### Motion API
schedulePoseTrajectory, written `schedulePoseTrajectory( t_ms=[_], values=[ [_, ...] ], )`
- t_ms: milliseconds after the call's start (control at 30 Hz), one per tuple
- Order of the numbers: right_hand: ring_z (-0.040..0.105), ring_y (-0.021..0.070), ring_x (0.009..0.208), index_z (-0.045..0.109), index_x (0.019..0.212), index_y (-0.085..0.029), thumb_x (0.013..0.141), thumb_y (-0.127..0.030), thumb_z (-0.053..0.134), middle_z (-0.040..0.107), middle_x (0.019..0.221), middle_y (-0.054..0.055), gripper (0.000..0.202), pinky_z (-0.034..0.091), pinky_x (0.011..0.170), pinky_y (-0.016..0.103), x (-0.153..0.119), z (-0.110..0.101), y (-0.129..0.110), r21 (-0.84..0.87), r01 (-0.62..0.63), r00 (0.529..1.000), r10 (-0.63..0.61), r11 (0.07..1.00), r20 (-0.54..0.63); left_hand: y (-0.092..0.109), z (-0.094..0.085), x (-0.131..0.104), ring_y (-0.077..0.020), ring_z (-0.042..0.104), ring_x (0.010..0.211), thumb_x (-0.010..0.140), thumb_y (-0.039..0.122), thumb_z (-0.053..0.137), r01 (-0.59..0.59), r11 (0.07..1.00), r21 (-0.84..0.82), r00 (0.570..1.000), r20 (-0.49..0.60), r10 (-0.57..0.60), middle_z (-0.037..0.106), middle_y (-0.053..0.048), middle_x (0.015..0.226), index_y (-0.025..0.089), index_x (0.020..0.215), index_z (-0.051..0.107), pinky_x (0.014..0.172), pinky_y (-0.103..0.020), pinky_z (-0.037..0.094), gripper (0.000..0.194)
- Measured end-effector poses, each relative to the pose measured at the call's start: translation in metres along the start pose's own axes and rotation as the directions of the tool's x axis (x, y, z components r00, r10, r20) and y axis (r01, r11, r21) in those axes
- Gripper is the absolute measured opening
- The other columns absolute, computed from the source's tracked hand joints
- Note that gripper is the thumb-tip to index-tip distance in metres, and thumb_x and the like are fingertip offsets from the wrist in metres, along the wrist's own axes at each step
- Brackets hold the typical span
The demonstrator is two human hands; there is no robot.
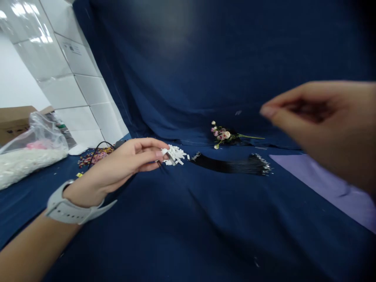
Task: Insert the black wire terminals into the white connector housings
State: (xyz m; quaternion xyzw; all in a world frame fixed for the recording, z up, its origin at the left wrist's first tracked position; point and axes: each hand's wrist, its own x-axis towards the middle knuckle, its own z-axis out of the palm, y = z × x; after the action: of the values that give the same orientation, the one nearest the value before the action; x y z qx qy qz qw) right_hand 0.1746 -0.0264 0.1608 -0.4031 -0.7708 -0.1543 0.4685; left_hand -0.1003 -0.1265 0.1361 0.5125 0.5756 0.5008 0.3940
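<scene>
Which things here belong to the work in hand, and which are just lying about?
Seemingly in use: white piece in the left hand, nearby white pile, probably the black cords.

Apparently lying about: flowers, purple cloth, colourful bits, plastic bag.

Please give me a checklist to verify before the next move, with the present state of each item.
1. Left hand grips a small white oblong piece at its fingertips: ok.
2. Right hand visibly holds something: cannot tell, it is blurred.
3. Loose pile of small white oblong pieces near the left hand: ok, just beyond its fingertips.
4. Bundle of thin black cords with pale ends free of both hands: ok, on dark blue cloth.
5. Sprig of pink and cream flowers apart from the bundle: ok, lies behind it.
</scene>
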Motion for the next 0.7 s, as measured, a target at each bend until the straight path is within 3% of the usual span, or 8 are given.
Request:
schedulePoseTrajectory(
  t_ms=[100, 233, 367, 500, 700],
  values=[
    [0.050, 0.0067, 0.053, 0.065, 0.085, -0.034, 0.085, -0.042, 0.060, 0.061, 0.068, -0.008, 0.010, 0.040, 0.049, 0.025, -0.034, 0.001, -0.031, 0.210, 0.155, 0.987, -0.160, 0.965, 0.010, 0.005, 0.018, 0.001, -0.0071, 0.064, 0.076, 0.076, 0.023, 0.073, -0.032, 0.986, -0.165, 0.999, 0.007, 0.034, 0.071, 0.000, 0.086, 0.021, 0.089, 0.072, 0.066, -0.011, 0.051, 0.013],
    [0.047, 0.0066, 0.050, 0.057, 0.085, -0.033, 0.086, -0.032, 0.056, 0.057, 0.066, -0.009, 0.002, 0.036, 0.043, 0.023, -0.050, 0.006, -0.049, 0.274, 0.200, 0.974, -0.221, 0.941, 0.047, 0.006, 0.037, 0.004, -0.0055, 0.062, 0.074, 0.077, 0.025, 0.073, -0.117, 0.954, -0.276, 0.986, 0.085, 0.146, 0.069, 0.002, 0.085, 0.020, 0.089, 0.070, 0.068, -0.011, 0.051, 0.014],
    [0.054, 0.0064, 0.052, 0.058, 0.090, -0.036, 0.088, -0.034, 0.055, 0.064, 0.072, -0.011, 0.004, 0.038, 0.041, 0.020, -0.045, 0.012, -0.044, 0.315, 0.155, 0.977, -0.192, 0.936, 0.091, 0.004, 0.045, 0.002, -0.0040, 0.060, 0.070, 0.075, 0.023, 0.074, -0.155, 0.938, -0.310, 0.978, 0.090, 0.191, 0.067, 0.004, 0.080, 0.021, 0.086, 0.070, 0.064, -0.010, 0.049, 0.012],
    [0.064, 0.0097, 0.069, 0.062, 0.097, -0.043, 0.088, -0.035, 0.056, 0.069, 0.088, -0.013, 0.014, 0.047, 0.048, 0.020, -0.046, 0.018, -0.043, 0.360, 0.113, 0.980, -0.163, 0.926, 0.110, 0.002, 0.046, -0.004, -0.0050, 0.061, 0.068, 0.076, 0.019, 0.073, -0.208, 0.942, -0.263, 0.974, 0.030, 0.224, 0.067, 0.004, 0.077, 0.021, 0.084, 0.070, 0.060, -0.010, 0.049, 0.009],
    [0.044, 0.0077, 0.053, 0.062, 0.088, -0.040, 0.084, -0.039, 0.060, 0.055, 0.068, -0.009, 0.004, 0.035, 0.044, 0.025, -0.055, 0.019, -0.050, 0.301, 0.108, 0.987, -0.138, 0.947, 0.082, -0.004, 0.050, -0.013, -0.0051, 0.063, 0.077, 0.080, 0.021, 0.070, -0.310, 0.929, -0.201, 0.945, 0.046, 0.325, 0.068, 0.005, 0.081, 0.023, 0.086, 0.069, 0.064, -0.008, 0.049, 0.007]
  ],
)
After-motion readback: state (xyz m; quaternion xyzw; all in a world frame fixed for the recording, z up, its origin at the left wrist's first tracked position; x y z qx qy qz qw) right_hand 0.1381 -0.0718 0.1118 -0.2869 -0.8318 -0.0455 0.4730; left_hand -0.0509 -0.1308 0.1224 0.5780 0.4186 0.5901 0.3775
